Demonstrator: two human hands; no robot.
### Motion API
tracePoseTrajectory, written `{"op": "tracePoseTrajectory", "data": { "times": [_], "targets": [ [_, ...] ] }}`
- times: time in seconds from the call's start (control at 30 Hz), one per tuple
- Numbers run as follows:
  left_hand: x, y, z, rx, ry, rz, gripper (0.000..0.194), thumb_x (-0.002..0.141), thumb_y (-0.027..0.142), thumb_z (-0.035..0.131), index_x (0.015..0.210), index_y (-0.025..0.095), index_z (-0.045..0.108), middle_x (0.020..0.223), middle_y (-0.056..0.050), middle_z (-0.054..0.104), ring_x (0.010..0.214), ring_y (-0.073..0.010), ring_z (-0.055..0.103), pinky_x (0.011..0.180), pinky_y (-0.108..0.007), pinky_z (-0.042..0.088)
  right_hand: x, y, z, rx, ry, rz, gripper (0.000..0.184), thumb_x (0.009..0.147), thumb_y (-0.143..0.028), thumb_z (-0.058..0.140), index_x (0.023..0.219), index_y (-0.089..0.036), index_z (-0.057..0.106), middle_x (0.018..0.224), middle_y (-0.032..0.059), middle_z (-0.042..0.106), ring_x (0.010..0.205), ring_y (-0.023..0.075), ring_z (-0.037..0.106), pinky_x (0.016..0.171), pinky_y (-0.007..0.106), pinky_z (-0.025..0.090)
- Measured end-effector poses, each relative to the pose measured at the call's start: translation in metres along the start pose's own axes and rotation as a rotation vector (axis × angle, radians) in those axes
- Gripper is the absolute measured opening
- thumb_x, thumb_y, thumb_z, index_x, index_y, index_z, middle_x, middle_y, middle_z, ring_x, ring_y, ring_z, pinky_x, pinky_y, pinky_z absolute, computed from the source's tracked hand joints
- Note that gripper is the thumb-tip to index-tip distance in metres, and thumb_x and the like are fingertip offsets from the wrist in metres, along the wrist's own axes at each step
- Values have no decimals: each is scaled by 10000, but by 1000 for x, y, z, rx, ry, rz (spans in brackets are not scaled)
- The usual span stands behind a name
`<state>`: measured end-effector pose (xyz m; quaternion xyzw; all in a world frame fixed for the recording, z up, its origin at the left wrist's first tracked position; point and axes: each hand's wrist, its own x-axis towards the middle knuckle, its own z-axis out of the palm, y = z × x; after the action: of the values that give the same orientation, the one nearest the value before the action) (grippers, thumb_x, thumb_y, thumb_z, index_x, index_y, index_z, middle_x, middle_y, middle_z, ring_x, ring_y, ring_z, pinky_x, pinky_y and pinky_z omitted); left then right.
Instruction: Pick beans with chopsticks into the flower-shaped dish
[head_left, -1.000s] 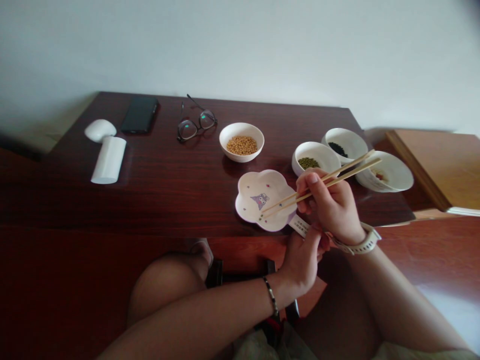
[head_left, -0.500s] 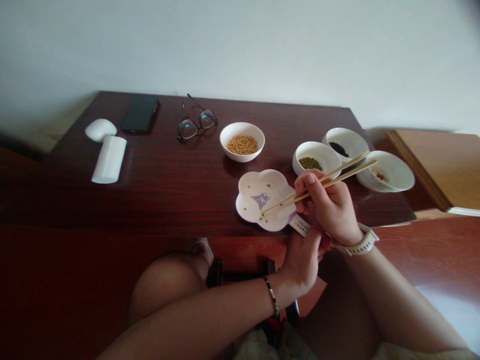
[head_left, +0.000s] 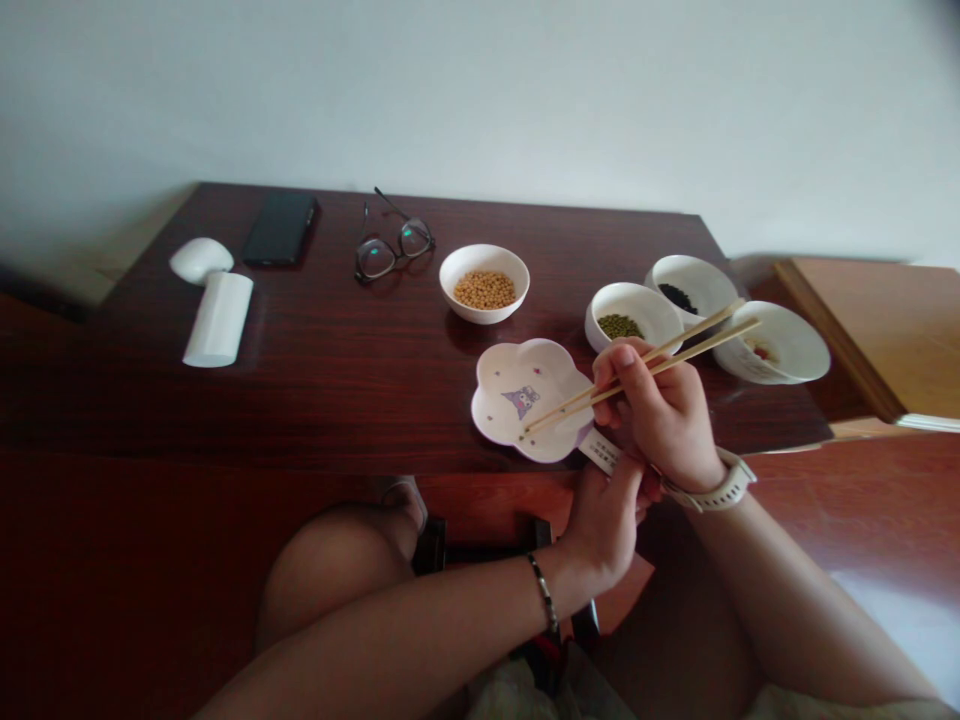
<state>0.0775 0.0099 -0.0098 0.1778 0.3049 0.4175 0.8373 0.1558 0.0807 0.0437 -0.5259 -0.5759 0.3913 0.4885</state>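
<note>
My right hand (head_left: 660, 410), with a pale watch at its wrist, is closed around a pair of wooden chopsticks (head_left: 705, 348). Their tips lie low over the flower-shaped plate (head_left: 551, 363), beside small dark specks too tiny to name. A purple cartoon figure is printed on the plate. My left hand (head_left: 606, 525) is closed below my right wrist at the table edge; its fingers are mostly hidden. By its thumb a white printed strip (head_left: 600, 450) sticks out. Just beyond my right hand stands a white bowl of green beans (head_left: 620, 327).
A bowl of yellow beans (head_left: 484, 290) stands behind the plate. To the right are a bowl of black beans (head_left: 679, 296) and another white bowl (head_left: 799, 345). Glasses (head_left: 395, 252), a black box-like device (head_left: 280, 229) and a white cylinder (head_left: 218, 320) lie further left.
The chopstick tips have shifted slightly to the right over the plate, and my right hand has moved a little right with them. My left hand stays in place.
</note>
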Motion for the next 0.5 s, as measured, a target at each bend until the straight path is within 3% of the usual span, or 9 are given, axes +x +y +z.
{"op": "tracePoseTrajectory", "data": {
  "times": [0.23,0.4,0.5],
  "targets": [
    [-1,-6,-6,51,-30,-16,568,953,702,654,718,203,519,598,68,364,567,-93,273,579,-302,179,8,2,-8,107,150,-69,453,1082,-583,630,811,-222,666,630,-10,596,481,112,526,420,249,365],
    [-1,-6,-8,56,-67,-15,591,960,728,631,702,208,519,570,87,303,537,-92,223,572,-320,139,31,10,-33,268,520,-225,378,1038,-476,716,767,-219,656,727,8,620,493,95,519,366,241,322],
    [-1,-5,-8,58,-74,-14,590,968,726,623,701,210,515,566,88,298,534,-92,220,572,-321,144,43,18,-55,295,667,-286,372,1058,-448,675,758,-231,637,703,9,578,503,99,506,354,234,295]
  ]
}}
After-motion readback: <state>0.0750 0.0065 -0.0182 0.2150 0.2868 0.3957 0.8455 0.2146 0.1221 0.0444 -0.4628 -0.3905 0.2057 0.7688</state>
